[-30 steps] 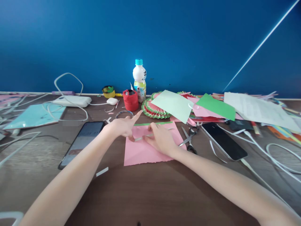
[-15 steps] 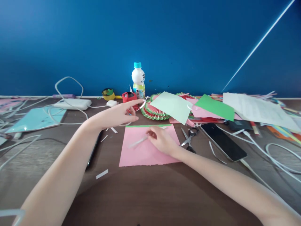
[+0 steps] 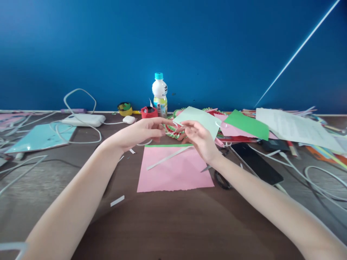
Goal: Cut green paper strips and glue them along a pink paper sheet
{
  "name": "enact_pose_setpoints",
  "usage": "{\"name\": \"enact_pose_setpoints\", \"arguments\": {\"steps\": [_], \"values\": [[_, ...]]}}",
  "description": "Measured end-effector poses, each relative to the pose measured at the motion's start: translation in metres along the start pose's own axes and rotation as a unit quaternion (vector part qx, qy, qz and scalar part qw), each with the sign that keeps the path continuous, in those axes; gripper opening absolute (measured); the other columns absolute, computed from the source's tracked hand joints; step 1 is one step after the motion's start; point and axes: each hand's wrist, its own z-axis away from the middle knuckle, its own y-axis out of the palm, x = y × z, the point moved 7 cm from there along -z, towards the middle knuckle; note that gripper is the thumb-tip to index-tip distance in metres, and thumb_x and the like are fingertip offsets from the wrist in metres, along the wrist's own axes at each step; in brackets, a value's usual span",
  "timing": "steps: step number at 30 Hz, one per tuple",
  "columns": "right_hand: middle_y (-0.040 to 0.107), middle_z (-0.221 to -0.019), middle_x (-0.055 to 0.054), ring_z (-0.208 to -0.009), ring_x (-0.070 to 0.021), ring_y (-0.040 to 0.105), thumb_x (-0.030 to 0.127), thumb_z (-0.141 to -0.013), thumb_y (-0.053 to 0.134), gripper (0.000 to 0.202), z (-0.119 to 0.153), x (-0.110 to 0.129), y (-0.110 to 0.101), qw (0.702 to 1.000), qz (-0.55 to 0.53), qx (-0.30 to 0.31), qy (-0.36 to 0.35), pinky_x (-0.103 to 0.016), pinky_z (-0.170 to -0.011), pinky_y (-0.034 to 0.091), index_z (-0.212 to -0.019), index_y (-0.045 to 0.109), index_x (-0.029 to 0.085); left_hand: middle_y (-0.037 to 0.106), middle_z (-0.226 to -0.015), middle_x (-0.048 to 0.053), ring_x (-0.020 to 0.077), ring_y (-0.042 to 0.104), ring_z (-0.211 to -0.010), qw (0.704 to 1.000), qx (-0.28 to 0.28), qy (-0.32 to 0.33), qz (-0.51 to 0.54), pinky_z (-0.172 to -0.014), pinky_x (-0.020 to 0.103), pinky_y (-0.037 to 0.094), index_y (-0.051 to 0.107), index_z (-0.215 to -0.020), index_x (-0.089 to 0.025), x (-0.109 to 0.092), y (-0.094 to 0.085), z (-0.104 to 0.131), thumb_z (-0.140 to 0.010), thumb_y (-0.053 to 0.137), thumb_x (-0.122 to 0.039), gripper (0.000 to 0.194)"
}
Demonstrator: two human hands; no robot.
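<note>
Over the far edge of the pink paper sheet (image 3: 173, 173), my two hands nearly meet at the fingertips. My left hand (image 3: 143, 131) has its index finger stretched out, with a thin white strip (image 3: 175, 124) clinging at its tip. The fingers of my right hand (image 3: 199, 139) are bent and pinch close to that strip; the exact contact is hard to see. A longer white strip (image 3: 165, 159) lies slanted across the pink sheet, which has a green band along its top edge. Black-handled scissors (image 3: 223, 180) lie partly hidden beneath my right wrist.
Red-and-green pleated paper (image 3: 175, 133), a pale green sheet (image 3: 200, 119) and a white bottle (image 3: 159, 92) stand or lie behind. A phone (image 3: 256, 162) and cables are at right. A power bank (image 3: 84, 119) and blue pouch (image 3: 43, 137) are at left. White scraps (image 3: 117, 200) dot the table.
My right hand has lifted off the pink sheet and moved up to my left fingertips. It left the longer white strip lying there. My left hand has shifted slightly right and down.
</note>
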Motion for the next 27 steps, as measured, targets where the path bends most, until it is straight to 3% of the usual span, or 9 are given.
{"name": "enact_pose_setpoints", "arguments": {"steps": [5, 9, 13, 16, 19, 23, 25, 27], "values": [[0.063, -0.06, 0.0, -0.06, -0.0131, 0.062, 0.038, -0.072, 0.067, 0.022, -0.001, 0.002, -0.005, 0.997, 0.073, -0.027, 0.007, -0.028, -0.062, 0.051, -0.075, 0.06, 0.018, 0.055, -0.07, 0.0, 0.0088, 0.05, -0.06, 0.997, -0.031, -0.003, 0.077, -0.053, 0.02, 0.039, 0.065, -0.101, -0.021, 0.004, 0.003, -0.003, -0.075, 0.061, -0.031, 0.028], [0.062, -0.056, 0.001, -0.053, -0.0115, 0.059, 0.035, -0.069, 0.069, 0.02, -0.005, 0.004, -0.016, 0.994, 0.102, -0.046, 0.005, -0.026, -0.055, 0.05, -0.072, 0.06, 0.017, 0.053, -0.07, -0.002, 0.0061, 0.05, -0.059, 0.981, -0.079, 0.019, 0.174, -0.06, 0.02, 0.043, 0.067, -0.087, -0.018, 0.006, -0.004, -0.005, -0.072, 0.065, -0.027, 0.018], [0.06, -0.056, 0.001, -0.052, -0.0116, 0.058, 0.032, -0.068, 0.069, 0.018, -0.011, 0.01, -0.03, 0.987, 0.146, -0.07, 0.005, -0.026, -0.051, 0.049, -0.07, 0.059, 0.017, 0.05, -0.065, -0.003, 0.0063, 0.048, -0.057, 0.963, -0.12, 0.03, 0.239, -0.057, 0.02, 0.043, 0.064, -0.081, -0.017, 0.009, -0.012, -0.006, -0.07, 0.066, -0.024, 0.013], [0.06, -0.06, 0.001, -0.053, -0.0121, 0.059, 0.026, -0.068, 0.067, 0.014, -0.017, 0.021, -0.049, 0.976, 0.187, -0.101, -0.038, -0.027, -0.054, 0.05, -0.073, 0.058, 0.017, 0.049, -0.065, -0.003, 0.0062, 0.046, -0.055, 0.952, -0.131, 0.033, 0.275, -0.053, 0.019, 0.041, 0.061, -0.075, -0.015, 0.01, -0.014, -0.007, -0.07, 0.066, -0.025, 0.011], [0.063, -0.071, -0.001, -0.059, -0.0136, 0.061, 0.018, -0.07, 0.06, 0.011, -0.021, 0.04, -0.084, 0.93, 0.296, -0.182, -0.119, -0.031, -0.061, 0.052, -0.081, 0.06, 0.016, 0.048, -0.066, -0.002, 0.0061, 0.046, -0.055, 0.947, -0.125, 0.028, 0.296, -0.053, 0.02, 0.042, 0.06, -0.073, -0.015, 0.011, -0.014, -0.008, -0.071, 0.065, -0.023, 0.01], [0.065, -0.089, -0.011, -0.079, -0.0219, 0.064, 0.004, -0.068, 0.05, 0.018, -0.022, 0.057, -0.136, 0.811, 0.481, -0.305, -0.133, -0.041, -0.078, 0.05, -0.072, 0.064, 0.015, 0.05, -0.068, -0.002, 0.0056, 0.048, -0.056, 0.943, -0.119, 0.03, 0.309, -0.055, 0.019, 0.043, 0.06, -0.073, -0.014, 0.011, -0.014, -0.01, -0.074, 0.062, -0.02, 0.007], [0.063, -0.103, -0.014, -0.098, -0.0274, 0.06, 0.0, -0.064, 0.048, 0.024, -0.023, 0.058, -0.149, 0.785, 0.519, -0.318, -0.116, -0.046, -0.091, 0.044, -0.069, 0.065, 0.015, 0.051, -0.07, -0.002, 0.0053, 0.049, -0.057, 0.941, -0.124, 0.03, 0.313, -0.057, 0.019, 0.044, 0.06, -0.074, -0.014, 0.011, -0.015, -0.01, -0.076, 0.06, -0.02, 0.007], [0.06, -0.114, -0.014, -0.111, -0.0296, 0.053, 0.0, -0.064, 0.048, 0.025, -0.023, 0.059, -0.147, 0.792, 0.515, -0.303, -0.123, -0.049, -0.1, 0.036, -0.069, 0.066, 0.017, 0.052, -0.071, -0.001, 0.0055, 0.05, -0.058, 0.941, -0.126, 0.027, 0.314, -0.059, 0.019, 0.045, 0.061, -0.075, -0.014, 0.011, -0.013, -0.01, -0.078, 0.058, -0.021, 0.008]]}}
